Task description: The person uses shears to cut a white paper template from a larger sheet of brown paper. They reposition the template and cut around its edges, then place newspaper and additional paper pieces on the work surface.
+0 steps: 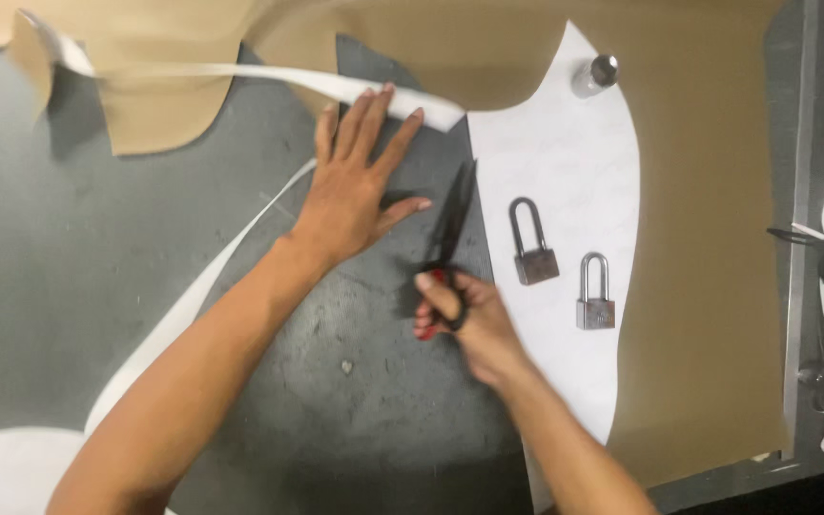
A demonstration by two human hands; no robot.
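Head view: grey table (78, 267) is open on the left and at the bottom centre. Brown sheet (708, 238) covers the top and right side, with a white pattern sheet (555, 172) lying on it; the pattern's straight left edge runs down just beside the scissors (452, 224). The brown sheet's right edge stops short of the table's right rim.

Left hand (355, 186) is flat, palm down, fingers spread, pressing on the grey table, fingertips touching a curled white strip (269, 76) near the cut edge. Right hand (464, 315) is closed around the scissors' red handles, blades pointing up and away, nearly shut, tips near the strip's end.

Two padlocks (534, 243) (595, 291) sit on the white pattern just right of the blades. A small metal cylinder (593, 74) stands at the pattern's top. A long white offcut (193, 296) trails under the left forearm. Tools at the far right rim are too dim to identify.
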